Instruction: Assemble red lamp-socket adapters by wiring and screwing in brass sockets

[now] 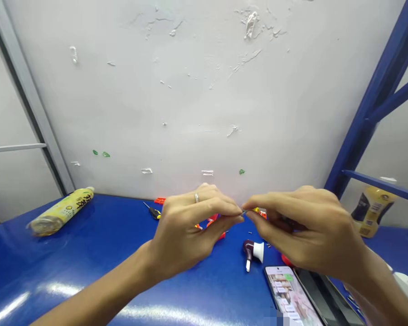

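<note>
My left hand (pixel 193 226) and my right hand (pixel 309 226) meet above the blue table (pixel 88 258), fingertips almost touching. Both are pinched. Between them I see a thin grey metal tip (pixel 245 211) with a bit of yellow (pixel 256 209) behind it, held by my right fingers like a small screwdriver. What my left fingers pinch is too small to make out. A ring sits on a left finger. Small red parts (pixel 213 222) lie on the table behind and under my hands.
A yellow bottle (pixel 61 211) lies on its side at the far left. A small screwdriver (pixel 152 211) lies near the wall. A dark red and white nozzle piece (pixel 252 251), a lit phone (pixel 290 296), a blue shelf frame (pixel 370 108) and a dark yellow bottle (pixel 372 210) are on the right.
</note>
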Demonstrator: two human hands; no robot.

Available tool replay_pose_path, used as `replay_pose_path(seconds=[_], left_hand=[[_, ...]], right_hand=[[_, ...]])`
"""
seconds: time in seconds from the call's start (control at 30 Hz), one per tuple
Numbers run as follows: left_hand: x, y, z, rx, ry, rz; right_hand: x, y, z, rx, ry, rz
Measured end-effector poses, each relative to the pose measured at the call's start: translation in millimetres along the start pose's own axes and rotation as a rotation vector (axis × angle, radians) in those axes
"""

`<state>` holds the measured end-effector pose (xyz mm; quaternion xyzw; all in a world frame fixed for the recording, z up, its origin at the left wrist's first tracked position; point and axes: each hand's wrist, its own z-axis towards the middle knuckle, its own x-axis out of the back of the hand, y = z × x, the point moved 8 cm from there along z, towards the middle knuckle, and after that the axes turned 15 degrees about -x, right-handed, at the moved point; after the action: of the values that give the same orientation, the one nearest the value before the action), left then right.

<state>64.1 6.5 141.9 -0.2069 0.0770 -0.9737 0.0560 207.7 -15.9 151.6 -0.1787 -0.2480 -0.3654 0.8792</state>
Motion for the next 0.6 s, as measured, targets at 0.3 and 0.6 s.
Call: replay_pose_path(seconds=[0.3,0.6], left_hand=[[9.3,10.4,9.3,-0.043,-0.059,-0.071],[14.1,9.7,11.3,-0.074,-0.188,-0.097]], right_hand=[[3.5,-8.4,-6.6,-0.034,0.026,0.022],[-8.5,-8.8,-11.0,-0.115,0.031,0.095]])
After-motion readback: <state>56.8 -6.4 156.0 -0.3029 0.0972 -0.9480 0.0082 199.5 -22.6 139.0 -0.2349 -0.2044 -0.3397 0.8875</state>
